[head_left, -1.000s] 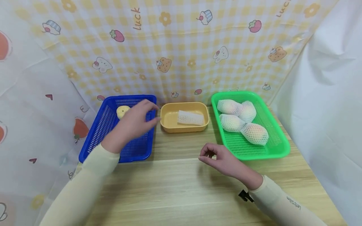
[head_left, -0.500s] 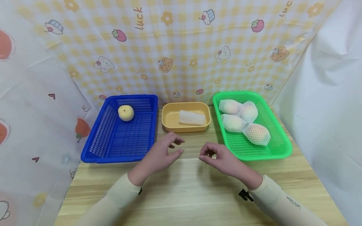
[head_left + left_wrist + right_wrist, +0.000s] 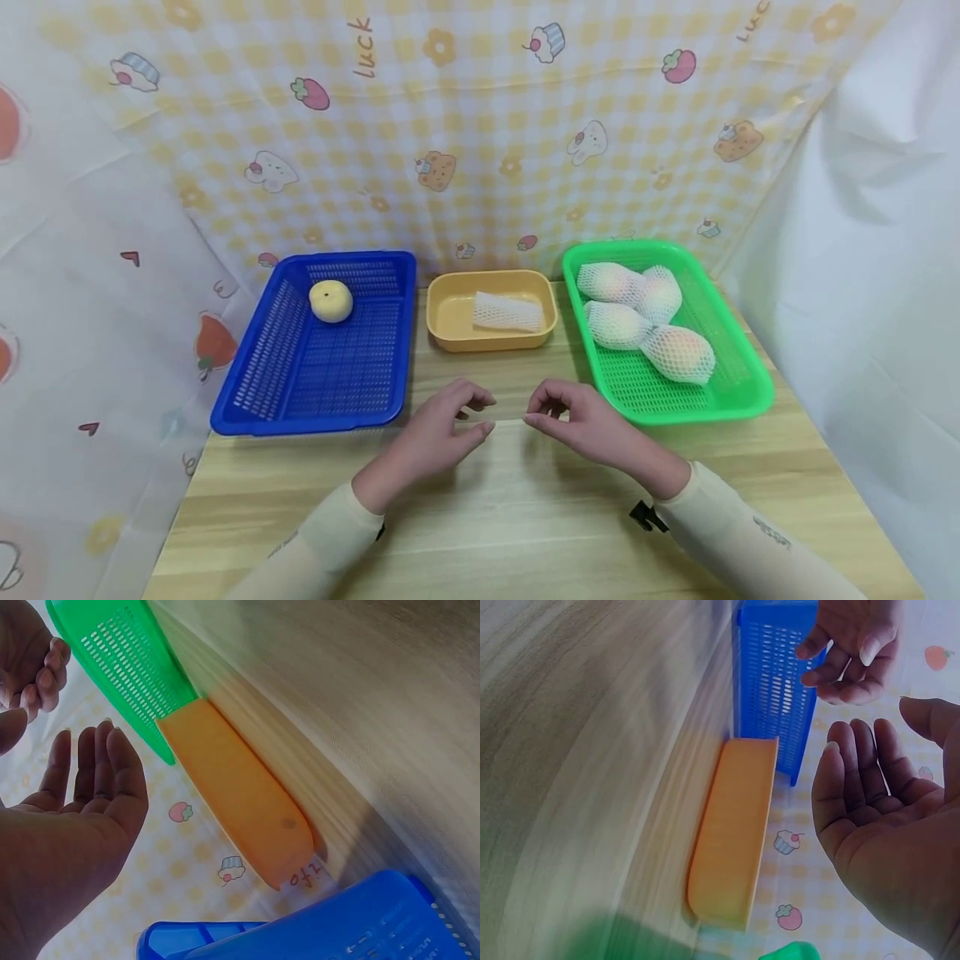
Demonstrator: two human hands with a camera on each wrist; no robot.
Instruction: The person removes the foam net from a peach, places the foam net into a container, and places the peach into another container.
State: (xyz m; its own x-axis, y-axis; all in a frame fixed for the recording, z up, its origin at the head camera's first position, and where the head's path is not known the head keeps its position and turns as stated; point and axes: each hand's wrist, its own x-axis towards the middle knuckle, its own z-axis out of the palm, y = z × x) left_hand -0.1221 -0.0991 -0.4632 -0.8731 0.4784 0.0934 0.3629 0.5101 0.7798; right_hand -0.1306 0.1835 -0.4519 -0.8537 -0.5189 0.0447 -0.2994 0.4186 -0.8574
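1. The left forearm [image 3: 318, 529] enters at the bottom of the head view and slants up and to the right, covered by a pale sleeve [image 3: 341, 518].
2. The left wrist [image 3: 372, 486] is bare beyond the cuff.
3. The left hand [image 3: 444, 429] hangs loosely, its fingers [image 3: 474, 392] softly bent and its thumb [image 3: 474, 438] held apart from them, gripping nothing.
4. The right forearm [image 3: 735, 525] comes from the lower right corner and slants up and to the left, likewise sleeved.
5. The right wrist [image 3: 666, 469] is bare too.
6. The right hand [image 3: 585, 423] is relaxed and holds nothing; the right wrist view shows its fingers [image 3: 866, 761] side by side, gently bent, with the thumb [image 3: 930, 720] apart.
7. Both hands face each other, near but not touching.
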